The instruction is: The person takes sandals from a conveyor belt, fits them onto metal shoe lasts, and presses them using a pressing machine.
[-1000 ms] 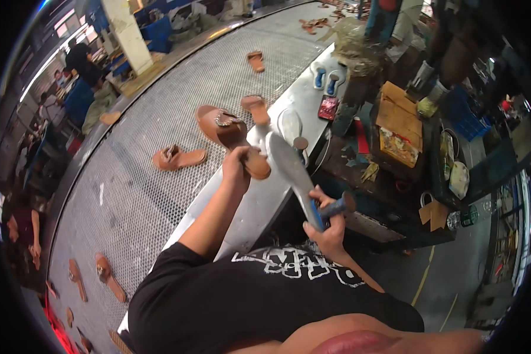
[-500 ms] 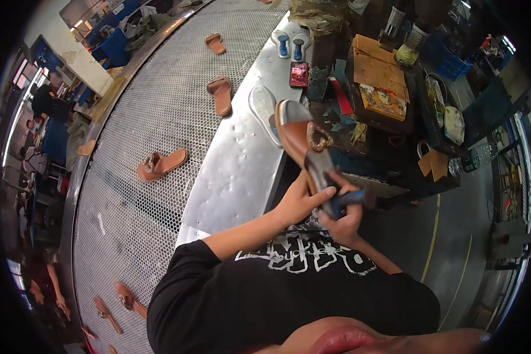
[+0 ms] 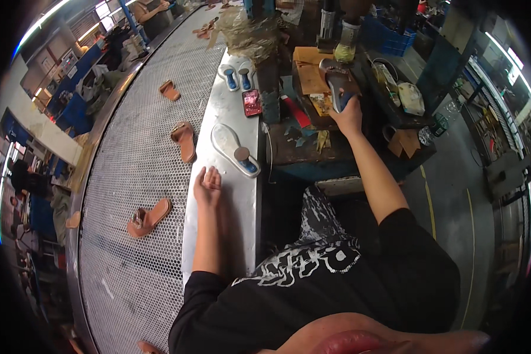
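Observation:
My right hand (image 3: 349,117) reaches out to the far right and is closed round the dark blue handle at the heel end of a brown sandal (image 3: 336,76). The sandal's decorated strap and pale sole edge show; its toe points away, over a cardboard-topped block (image 3: 312,60). Whether it touches the block I cannot tell. My left hand (image 3: 208,187) is empty, fingers loosely apart, over the shiny metal ledge (image 3: 236,206). Just beyond that hand lies a silver sole-shaped plate (image 3: 224,138) with a blue handle and brown knob.
Several brown sandals (image 3: 184,141) rest on the perforated conveyor bed (image 3: 135,153) to the left. Two more sole-shaped plates (image 3: 237,72) and a red phone (image 3: 252,102) lie farther along the ledge. A red-bladed tool (image 3: 295,112), a jar (image 3: 347,44) and a side tray (image 3: 404,106) surround the block.
Both hands were on the sandal; the left has let go and moved left to the ledge. My right hand has carried the sandal away to the block. The view has shifted.

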The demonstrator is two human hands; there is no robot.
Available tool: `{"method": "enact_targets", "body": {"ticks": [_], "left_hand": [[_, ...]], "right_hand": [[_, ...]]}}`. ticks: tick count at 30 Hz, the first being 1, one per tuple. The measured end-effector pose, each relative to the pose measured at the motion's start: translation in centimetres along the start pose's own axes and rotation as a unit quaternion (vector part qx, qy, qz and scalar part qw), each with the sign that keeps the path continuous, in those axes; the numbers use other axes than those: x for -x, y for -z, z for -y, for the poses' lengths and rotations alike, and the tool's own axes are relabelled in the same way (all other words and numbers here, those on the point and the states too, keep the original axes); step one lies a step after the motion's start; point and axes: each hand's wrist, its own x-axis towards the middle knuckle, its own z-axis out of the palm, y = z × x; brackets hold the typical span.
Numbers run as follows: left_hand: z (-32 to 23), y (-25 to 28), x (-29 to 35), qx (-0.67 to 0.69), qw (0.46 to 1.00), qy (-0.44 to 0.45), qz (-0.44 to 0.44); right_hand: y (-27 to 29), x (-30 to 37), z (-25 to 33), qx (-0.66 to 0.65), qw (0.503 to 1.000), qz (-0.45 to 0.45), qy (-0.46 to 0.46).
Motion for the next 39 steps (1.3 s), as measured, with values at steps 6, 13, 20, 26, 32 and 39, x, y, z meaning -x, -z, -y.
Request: {"method": "enact_targets", "body": {"ticks": [6, 13, 20, 26, 32, 39], "left_hand": [[-3.5, 0.4, -6.3, 0.088, 0.986, -0.067, 0.127], [-2.0, -1.9, -5.5, -0.118, 0.964, -0.145, 0.191], [-2.0, -1.3, -4.6, -0.084, 0.977, -0.113, 0.160], [-1.8, -2.2, -3.6, -0.067, 0.976, -0.169, 0.118], [-5.9, 2.0, -6.7, -0.282, 0.795, -0.525, -0.117], [-16.2, 10.7, -0.8, -0.896, 0.370, -0.174, -0.174]], "right_hand": [[1.8, -1.2, 1.1, -0.032, 0.996, 0.081, -0.013], [-1.5, -5.3, 0.2, 0.043, 0.996, 0.068, 0.041], [-2.2, -6.0, -0.1, 0.070, 0.997, 0.028, -0.034], [0.8, -8.0, 1.5, -0.121, 0.991, -0.018, -0.057], [1.8, -8.5, 2.6, -0.068, 0.997, 0.025, -0.005], [-0.6, -6.9, 1.7, 0.038, 0.997, 0.059, -0.043]]}}
